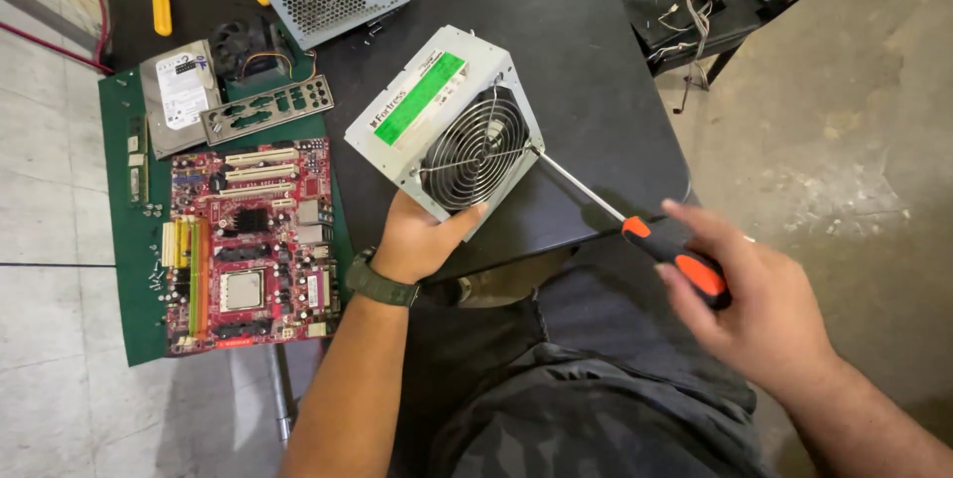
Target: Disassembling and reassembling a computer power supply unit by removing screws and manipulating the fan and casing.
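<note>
Your left hand (422,237) clamps the near corner of the grey power supply (447,128), which stands tilted on the black table (586,51) just above your fingers. Your right hand (754,289) is closed around the orange-and-black screwdriver (635,225); its tip touches the fan grille's (475,148) right edge, up and left of that hand.
</note>
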